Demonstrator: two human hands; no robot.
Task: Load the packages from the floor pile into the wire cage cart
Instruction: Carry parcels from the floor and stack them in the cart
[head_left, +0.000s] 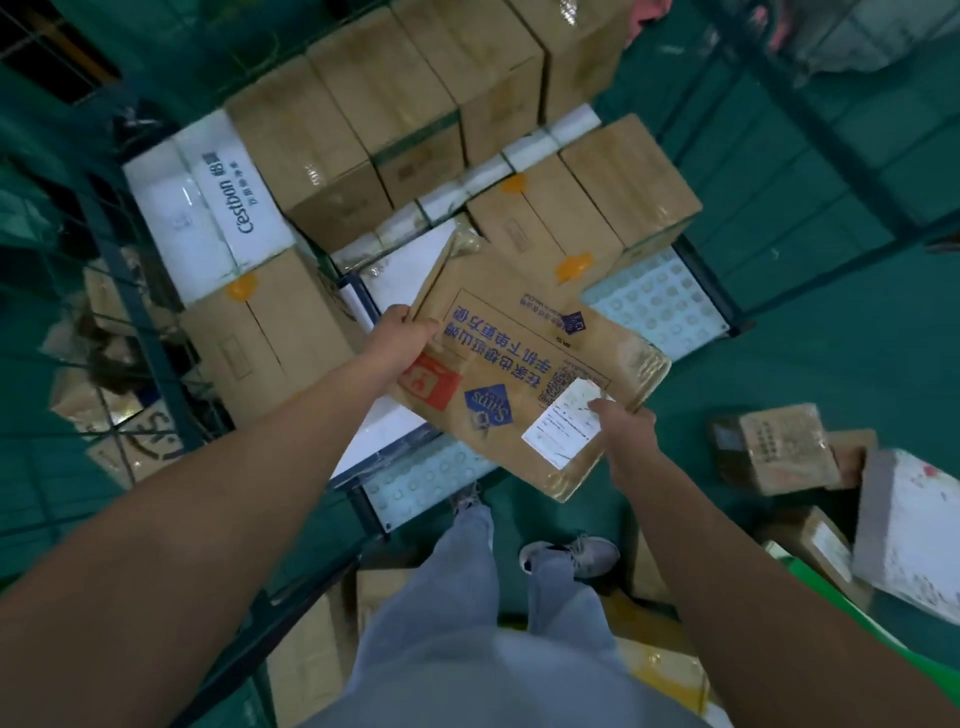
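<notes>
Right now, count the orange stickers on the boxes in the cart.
3. First sticker on the near-left carton; second sticker and third sticker on the right carton behind the held box. Others may be hidden.

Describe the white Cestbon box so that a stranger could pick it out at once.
Start at the green wire cage cart loaded with brown cardboard boxes. Along its left side one white rectangular carton lies on top of a brown box with an orange sticker. It is the only white box among the brown ones, with "Cestbon" printed in dark letters.
</notes>
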